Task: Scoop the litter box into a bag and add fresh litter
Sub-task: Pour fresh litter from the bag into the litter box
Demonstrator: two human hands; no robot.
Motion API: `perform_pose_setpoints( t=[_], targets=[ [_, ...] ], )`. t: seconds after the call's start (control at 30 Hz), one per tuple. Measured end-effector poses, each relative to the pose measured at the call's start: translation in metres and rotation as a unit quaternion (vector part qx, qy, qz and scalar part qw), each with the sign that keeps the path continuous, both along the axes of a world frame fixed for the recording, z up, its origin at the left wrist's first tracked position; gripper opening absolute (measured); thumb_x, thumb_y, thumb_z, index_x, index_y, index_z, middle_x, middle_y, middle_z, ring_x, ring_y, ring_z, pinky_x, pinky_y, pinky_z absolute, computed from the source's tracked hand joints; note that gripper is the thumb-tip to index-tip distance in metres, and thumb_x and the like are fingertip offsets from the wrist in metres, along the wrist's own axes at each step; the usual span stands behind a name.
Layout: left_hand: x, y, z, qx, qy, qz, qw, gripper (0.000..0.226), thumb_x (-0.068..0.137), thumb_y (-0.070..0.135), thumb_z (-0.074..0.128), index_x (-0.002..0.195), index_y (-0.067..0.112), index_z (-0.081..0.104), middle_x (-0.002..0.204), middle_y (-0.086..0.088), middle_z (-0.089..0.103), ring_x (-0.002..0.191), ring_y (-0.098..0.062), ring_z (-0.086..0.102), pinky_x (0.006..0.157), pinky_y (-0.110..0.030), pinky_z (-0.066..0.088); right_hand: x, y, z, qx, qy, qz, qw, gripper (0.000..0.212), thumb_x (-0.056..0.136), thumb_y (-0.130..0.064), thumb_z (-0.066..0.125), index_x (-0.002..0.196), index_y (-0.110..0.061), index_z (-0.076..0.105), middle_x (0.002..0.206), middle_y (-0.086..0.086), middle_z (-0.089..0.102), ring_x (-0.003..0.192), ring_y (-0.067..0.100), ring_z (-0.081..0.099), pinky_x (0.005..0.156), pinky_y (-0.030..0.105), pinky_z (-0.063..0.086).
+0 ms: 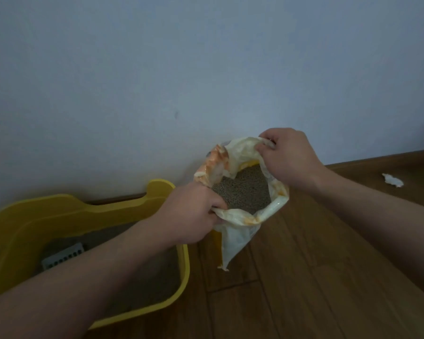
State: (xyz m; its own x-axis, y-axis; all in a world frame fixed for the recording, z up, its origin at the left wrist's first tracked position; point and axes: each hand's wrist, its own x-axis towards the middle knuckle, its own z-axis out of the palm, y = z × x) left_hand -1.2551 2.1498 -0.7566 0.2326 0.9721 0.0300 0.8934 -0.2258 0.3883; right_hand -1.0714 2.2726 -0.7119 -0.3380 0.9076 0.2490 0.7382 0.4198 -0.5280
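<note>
A pale yellow and orange plastic bag [235,223] stands open on the floor against the wall, with grey litter [242,189] showing inside. My left hand [191,211] grips the near edge of the bag's mouth. My right hand [289,157] pinches the far edge, so the mouth is spread wide. To the left sits the yellow litter box [17,223], holding grey litter and a grey slotted scoop [61,256], partly hidden behind my left forearm.
A wooden floor [304,277] runs to the right and front. A crumpled white scrap [393,180] lies on the floor at the far right. A plain pale wall [181,69] stands right behind the box and the bag.
</note>
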Motion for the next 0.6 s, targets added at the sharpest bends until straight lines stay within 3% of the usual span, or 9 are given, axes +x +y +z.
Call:
perform_pose_setpoints(
  t=[0.1,0.23,0.47,0.6],
  targets=[
    [-0.005,-0.012,0.015,0.018,-0.013,0.016,1.000,0.012,0.086,0.030,0.071,0.096,0.032,0.077,0.081,0.020,0.067,0.079,-0.002,0.058,0.069,-0.030,0.052,-0.006,-0.011,0.017,0.012,0.011,0.000,1.000,0.019,0.093,-0.023,0.058,0.102,-0.015,0.074,0.092,0.002,0.072,0.088,0.018,0.064,0.073,0.025,0.043],
    [-0.018,-0.026,0.027,0.038,-0.041,0.035,0.998,0.011,0.084,0.031,0.073,0.094,0.030,0.078,0.083,0.017,0.071,0.079,-0.001,0.060,0.071,-0.034,0.054,-0.018,-0.024,0.037,0.020,0.022,0.009,1.000,0.018,0.093,-0.024,0.060,0.100,-0.016,0.074,0.087,-0.001,0.070,0.081,0.015,0.061,0.063,0.020,0.038],
    [-0.041,-0.045,0.036,0.086,-0.123,0.050,0.987,0.005,0.078,0.026,0.081,0.082,0.028,0.078,0.078,0.014,0.069,0.077,-0.004,0.063,0.069,-0.039,0.056,-0.039,-0.044,0.060,0.037,0.046,0.026,0.998,0.015,0.090,-0.023,0.063,0.096,-0.017,0.076,0.083,-0.003,0.069,0.081,0.014,0.062,0.069,0.022,0.040],
    [-0.052,-0.056,0.033,0.112,-0.166,0.057,0.978,0.010,0.073,0.018,0.085,0.079,0.023,0.079,0.079,0.012,0.071,0.077,-0.005,0.065,0.070,-0.032,0.055,-0.052,-0.050,0.063,0.026,0.070,0.037,0.996,0.012,0.088,-0.024,0.065,0.094,-0.020,0.076,0.079,-0.006,0.067,0.075,0.010,0.061,0.058,0.014,0.039]
  ],
)
